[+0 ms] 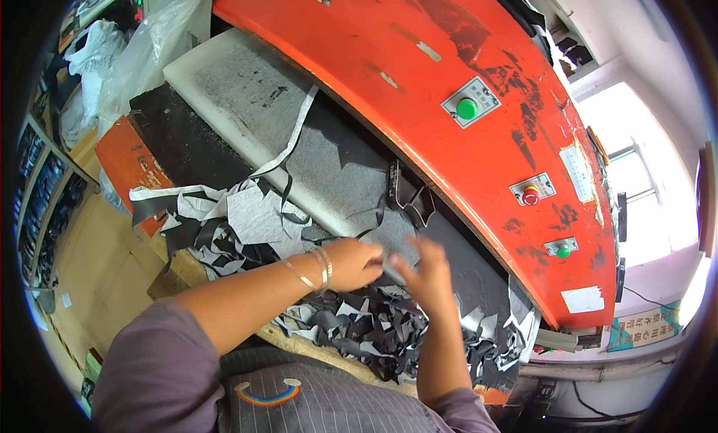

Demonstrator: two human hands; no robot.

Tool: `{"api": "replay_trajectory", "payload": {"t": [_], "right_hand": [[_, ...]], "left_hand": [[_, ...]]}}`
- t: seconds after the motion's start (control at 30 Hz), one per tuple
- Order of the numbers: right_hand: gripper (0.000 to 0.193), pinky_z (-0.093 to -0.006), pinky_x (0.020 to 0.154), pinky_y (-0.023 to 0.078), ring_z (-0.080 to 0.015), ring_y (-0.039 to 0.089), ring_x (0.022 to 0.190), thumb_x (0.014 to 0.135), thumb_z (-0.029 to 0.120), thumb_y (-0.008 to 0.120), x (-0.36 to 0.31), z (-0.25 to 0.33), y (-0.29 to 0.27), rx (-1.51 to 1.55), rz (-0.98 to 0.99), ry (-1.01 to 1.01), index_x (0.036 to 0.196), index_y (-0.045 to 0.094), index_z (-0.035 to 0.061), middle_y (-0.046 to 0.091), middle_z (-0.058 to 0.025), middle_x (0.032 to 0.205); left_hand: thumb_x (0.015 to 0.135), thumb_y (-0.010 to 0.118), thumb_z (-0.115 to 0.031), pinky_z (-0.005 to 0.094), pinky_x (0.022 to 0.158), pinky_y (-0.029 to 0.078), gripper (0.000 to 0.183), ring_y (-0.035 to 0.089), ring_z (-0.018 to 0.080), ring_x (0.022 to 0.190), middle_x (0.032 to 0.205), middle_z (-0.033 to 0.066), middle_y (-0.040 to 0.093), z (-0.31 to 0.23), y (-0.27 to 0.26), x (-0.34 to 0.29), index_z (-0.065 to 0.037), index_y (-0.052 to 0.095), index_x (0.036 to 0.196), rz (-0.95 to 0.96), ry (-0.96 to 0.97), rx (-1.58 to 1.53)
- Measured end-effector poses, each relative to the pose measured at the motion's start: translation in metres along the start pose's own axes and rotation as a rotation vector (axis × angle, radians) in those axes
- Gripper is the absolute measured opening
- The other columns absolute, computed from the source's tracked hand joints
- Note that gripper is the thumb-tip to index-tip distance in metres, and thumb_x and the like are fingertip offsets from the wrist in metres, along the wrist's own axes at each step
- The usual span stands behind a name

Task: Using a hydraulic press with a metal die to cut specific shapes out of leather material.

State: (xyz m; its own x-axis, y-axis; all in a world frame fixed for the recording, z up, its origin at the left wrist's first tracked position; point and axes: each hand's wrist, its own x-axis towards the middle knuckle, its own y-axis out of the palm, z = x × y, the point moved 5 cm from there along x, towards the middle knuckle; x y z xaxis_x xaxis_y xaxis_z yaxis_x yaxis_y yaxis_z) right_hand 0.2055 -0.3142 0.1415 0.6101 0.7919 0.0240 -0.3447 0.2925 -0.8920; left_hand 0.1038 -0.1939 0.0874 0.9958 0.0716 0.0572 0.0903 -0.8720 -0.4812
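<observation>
My left hand (354, 265), with bracelets at the wrist, is closed at the board's near edge, fingers curled; whatever is in them is hidden. Just right of it, my right hand (428, 274) is somewhat blurred, its thumb and forefinger apart. A small grey piece of sheet material (393, 233) lies just beyond both hands. Behind that piece stands a thin metal cutting die (416, 206) with a bent outline. A larger grey sheet with a jagged cut edge (321, 167) lies across the white cutting board (187, 78).
Black and grey scraps (359, 324) heap along the near side, with larger offcuts (254, 216) at left. The orange press beam (419, 81) spans the far side, carrying a green button (467, 108) and a red knob (530, 196). Plastic bags (142, 66) hang at far left.
</observation>
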Motion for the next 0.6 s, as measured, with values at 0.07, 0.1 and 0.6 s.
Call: {"api": "replay_trajectory", "payload": {"t": [0.07,0.1,0.6], "right_hand": [[0.067,-0.0458,0.097,0.042,-0.0396,0.041,0.128,0.077,0.048,0.072,0.067,-0.008,-0.001,-0.139,-0.083,-0.057,0.127,0.055,0.007,0.049,-0.0253,0.132],[0.073,-0.0468,0.098,0.041,-0.0389,0.038,0.13,0.075,0.051,0.072,0.092,-0.014,0.003,-0.221,-0.088,0.034,0.13,0.052,0.008,0.047,-0.0246,0.134],[0.063,-0.0311,0.086,0.041,-0.0161,0.051,0.097,0.07,0.034,0.071,0.004,-0.074,-0.02,0.809,-0.091,0.222,0.123,0.053,0.0045,0.056,-0.003,0.103]], "left_hand": [[0.086,0.059,-0.025,0.0418,0.082,0.048,0.023,0.061,0.035,0.095,0.107,0.0159,0.064,0.005,-0.017,0.026,-0.004,0.063,0.095,-0.173,0.083,0.199],[0.087,0.058,-0.029,0.0424,0.1,0.039,0.036,0.049,0.0315,0.121,0.13,0.0165,0.053,0.007,-0.019,0.038,-0.004,0.06,0.113,-0.086,-0.036,0.265],[0.077,0.072,-0.036,0.0406,0.113,0.027,0.087,0.031,0.0346,0.138,0.145,0.0237,0.036,0.026,-0.007,0.071,0.005,0.032,0.141,-0.234,0.092,0.16]]}}
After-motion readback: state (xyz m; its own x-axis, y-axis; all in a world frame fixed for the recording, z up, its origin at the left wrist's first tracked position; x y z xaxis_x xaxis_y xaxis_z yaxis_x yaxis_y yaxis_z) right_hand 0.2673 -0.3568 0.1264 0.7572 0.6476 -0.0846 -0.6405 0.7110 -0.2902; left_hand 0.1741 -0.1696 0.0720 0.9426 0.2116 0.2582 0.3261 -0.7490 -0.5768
